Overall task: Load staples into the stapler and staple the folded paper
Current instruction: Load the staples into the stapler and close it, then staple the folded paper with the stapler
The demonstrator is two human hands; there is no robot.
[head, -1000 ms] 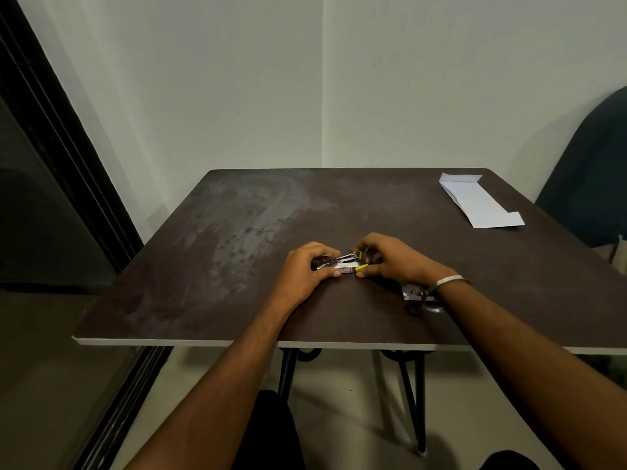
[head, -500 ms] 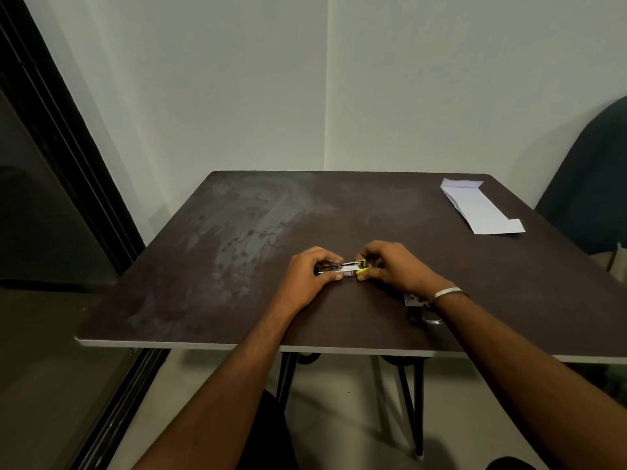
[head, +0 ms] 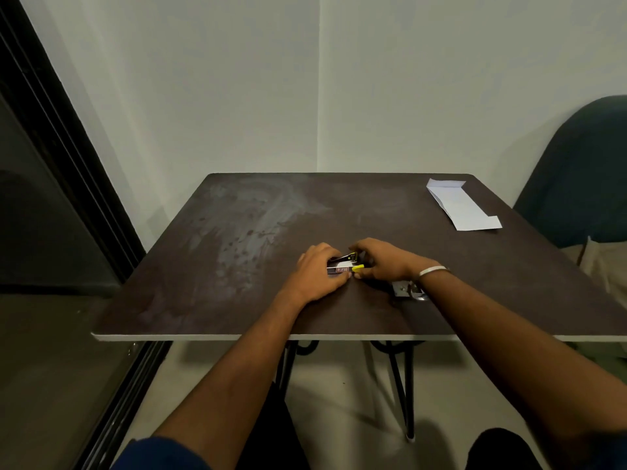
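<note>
Fingers of left hand (head: 314, 276) curled together over left end of stapler (head: 345, 266), thumb tip pressed at its near side; clamped on it. Fingers of right hand (head: 381, 262) bunched at stapler's right end, thumb and forefinger pinched around yellow part; clamped on it too. Stapler small, metal and yellow plastic, thin metal arm angled up off the body, looks opened; white label with reddish print on near side, too small to read. Staples themselves not made out; most of stapler hidden under both hands. Stapler low over or on table (head: 237, 293), roughly mid-width, nearer near edge than far edge; contact with surface hard to tell.

One pale bangle (head: 431, 270) on right wrist, smooth band. Just beside it, toward near edge, one small shiny metal item (head: 405, 289), flat and squarish, partly covered by right forearm; identity unclear.

One folded paper (head: 461, 208), white, long strip with creases and notched end, lying flat near far right corner of table, well apart from hands.

Table top dark brown, matte, square with rounded corners, pale smears and scuffs over left half, light edge band; thin black metal legs below, partly seen. Right edge cut off by frame. One dark teal chair (head: 583, 171) beyond right edge, cut off. Blue sleeve (head: 163, 456) at bottom, cropped
</note>
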